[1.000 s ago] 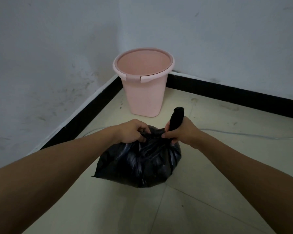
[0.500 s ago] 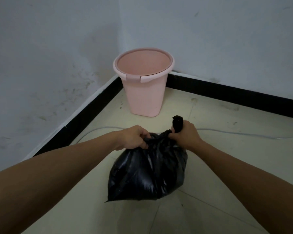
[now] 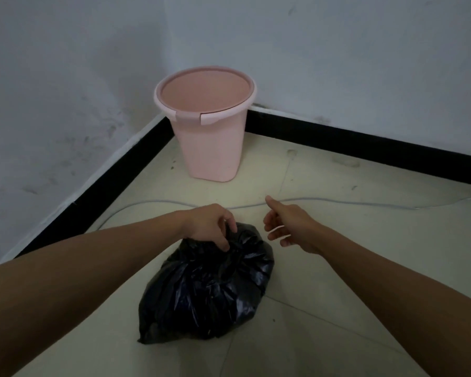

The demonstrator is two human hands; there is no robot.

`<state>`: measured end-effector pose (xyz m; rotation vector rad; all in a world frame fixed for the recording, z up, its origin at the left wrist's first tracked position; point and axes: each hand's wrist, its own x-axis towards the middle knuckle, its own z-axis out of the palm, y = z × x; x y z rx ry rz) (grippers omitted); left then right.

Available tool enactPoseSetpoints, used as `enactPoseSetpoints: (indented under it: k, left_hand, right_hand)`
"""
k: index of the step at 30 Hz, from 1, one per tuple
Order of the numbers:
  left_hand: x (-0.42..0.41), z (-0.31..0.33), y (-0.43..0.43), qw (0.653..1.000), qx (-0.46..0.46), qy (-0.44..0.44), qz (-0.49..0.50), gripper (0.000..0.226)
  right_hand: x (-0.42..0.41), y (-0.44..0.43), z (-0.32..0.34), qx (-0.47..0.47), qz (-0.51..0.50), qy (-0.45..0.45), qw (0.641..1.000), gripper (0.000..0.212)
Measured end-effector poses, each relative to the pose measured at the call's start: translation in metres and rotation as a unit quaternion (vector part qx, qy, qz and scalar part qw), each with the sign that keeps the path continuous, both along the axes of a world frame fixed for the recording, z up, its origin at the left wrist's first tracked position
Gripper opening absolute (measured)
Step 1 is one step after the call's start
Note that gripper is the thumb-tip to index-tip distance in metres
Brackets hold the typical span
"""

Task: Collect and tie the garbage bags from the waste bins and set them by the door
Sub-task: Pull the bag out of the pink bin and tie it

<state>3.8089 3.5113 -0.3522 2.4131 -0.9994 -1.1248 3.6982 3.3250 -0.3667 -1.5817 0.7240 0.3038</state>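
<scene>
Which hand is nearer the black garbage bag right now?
Left. The left hand grips the gathered top of the black garbage bag; the right hand is open, just off its right side, not touching.

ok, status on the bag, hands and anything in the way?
Left hand gripping black bag at its gathered top. Right hand open, off the bag. Pink bin empty in corner. Cable across floor beyond.

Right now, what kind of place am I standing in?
Probably a bare indoor room corner: two scuffed white walls meet behind a pink waste bin, with black skirting along a pale tiled floor and a cable lying across it.
</scene>
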Motion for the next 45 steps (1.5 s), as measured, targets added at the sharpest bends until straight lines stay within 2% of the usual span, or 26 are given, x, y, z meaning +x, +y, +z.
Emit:
enactPoseSetpoints:
  k: [3,10,15,20,22,24,26,28,29,30,32,35,39,40,43,45]
  left_hand:
    - [-0.006,-0.011,-0.006,0.996,0.045,-0.046,-0.068,0.046]
    - [-0.011,-0.034,-0.009,0.986,-0.025,-0.13,-0.105,0.033]
    - [-0.001,-0.027,-0.012,0.974,-0.075,-0.214,-0.024,0.029]
    - [0.012,-0.018,-0.001,0.958,-0.049,-0.255,0.12,0.016]
    - [0.016,-0.011,0.002,0.955,-0.044,-0.21,0.205,0.018]
    - [0.016,-0.004,0.003,0.943,-0.071,-0.057,0.321,0.016]
    - [0.016,0.006,0.003,0.899,-0.107,0.116,0.408,0.012]
    - [0.02,0.011,0.006,0.863,-0.137,0.227,0.43,0.016]
    - [0.022,0.012,0.007,0.86,-0.145,0.248,0.421,0.019]
    - [0.024,0.013,0.008,0.875,-0.142,0.238,0.398,0.02]
    - [0.026,0.013,0.007,0.923,-0.116,0.154,0.333,0.023]
    - [0.025,0.012,0.005,0.948,-0.118,0.058,0.289,0.023]
    - [0.023,0.011,0.004,0.958,-0.132,0.037,0.252,0.016]
    - [0.023,0.011,0.006,0.959,-0.131,0.034,0.248,0.015]
    - [0.023,0.011,0.011,0.962,-0.133,0.031,0.234,0.013]
    - [0.023,0.011,0.016,0.964,-0.131,0.041,0.229,0.012]
  right_hand:
    - [-0.006,-0.006,0.001,-0.009,0.008,0.007,1.0,0.051]
    - [-0.024,-0.019,-0.009,-0.051,0.054,0.075,0.994,0.045]
    - [-0.023,-0.008,-0.005,0.004,0.107,0.089,0.99,0.046]
    - [-0.017,-0.007,0.001,0.045,0.085,0.075,0.993,0.042]
    - [-0.016,-0.008,0.0,0.039,0.068,0.066,0.995,0.039]
    - [-0.016,-0.008,-0.002,0.038,0.043,0.057,0.997,0.036]
    - [-0.015,-0.008,-0.002,0.052,0.027,0.05,0.997,0.032]
    - [-0.014,-0.006,0.0,0.06,0.01,0.028,0.998,0.028]
    - [-0.012,-0.005,0.002,0.048,-0.005,0.007,0.999,0.024]
    - [-0.01,-0.003,0.003,0.023,-0.024,-0.023,0.999,0.018]
    - [-0.005,-0.001,0.007,-0.051,-0.048,-0.093,0.993,0.008]
    - [0.001,-0.002,0.011,-0.144,0.014,-0.175,0.974,0.028]
    - [0.006,0.004,0.01,-0.285,0.144,-0.162,0.934,0.05]
    - [0.007,0.006,0.007,-0.324,0.159,-0.153,0.92,0.048]
    - [0.009,0.01,-0.001,-0.411,0.15,-0.154,0.886,0.022]
    - [0.011,0.009,-0.005,-0.423,0.127,-0.164,0.882,0.024]
